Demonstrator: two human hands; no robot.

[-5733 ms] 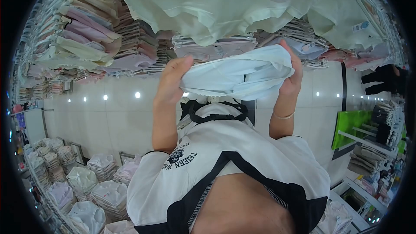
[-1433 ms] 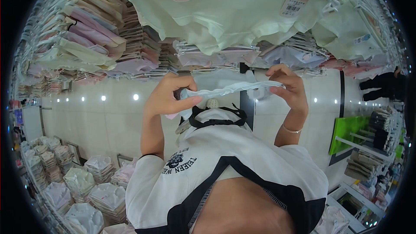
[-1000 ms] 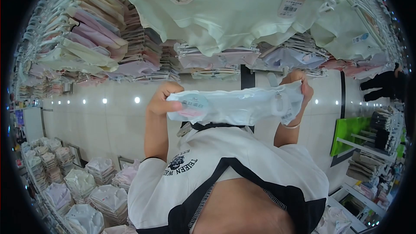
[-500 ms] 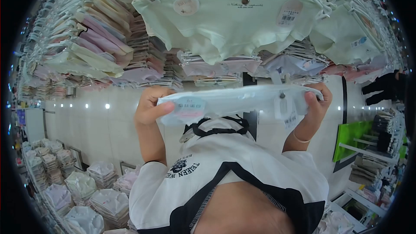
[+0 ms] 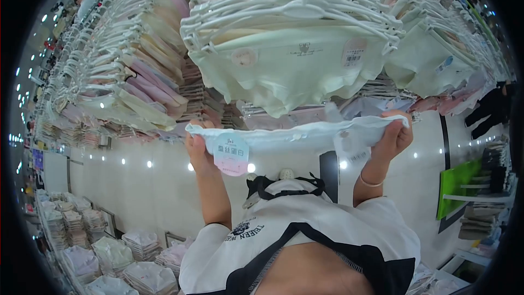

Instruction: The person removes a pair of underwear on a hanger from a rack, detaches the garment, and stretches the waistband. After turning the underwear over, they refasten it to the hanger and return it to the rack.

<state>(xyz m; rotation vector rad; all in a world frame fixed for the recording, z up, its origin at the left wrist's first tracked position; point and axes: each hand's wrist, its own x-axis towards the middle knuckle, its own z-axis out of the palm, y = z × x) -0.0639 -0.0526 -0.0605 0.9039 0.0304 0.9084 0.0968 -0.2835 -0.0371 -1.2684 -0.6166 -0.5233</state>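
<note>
A pale blue garment (image 5: 295,134) is stretched flat between both of my hands, just under a row of hanging pale green garments (image 5: 289,71). My left hand (image 5: 195,143) pinches its left end, where a round pink and blue label (image 5: 231,154) hangs down. Its right end is gripped by my right hand (image 5: 396,137), which has a thin bracelet at the wrist. A white barcode tag (image 5: 353,152) dangles near that end. My white and black shirt (image 5: 305,240) fills the lower part of the view.
White hangers with pink and yellow garments (image 5: 136,87) crowd the left rack. Stacks of folded garments (image 5: 109,246) lie at the lower left. A green board (image 5: 456,186) and shelves stand at the right; a person in dark clothes (image 5: 488,112) is at the right edge.
The bunched garment was unfolded and pulled out wide between my hands, then lifted closer to the hanging garments. The view has tilted up toward the racks.
</note>
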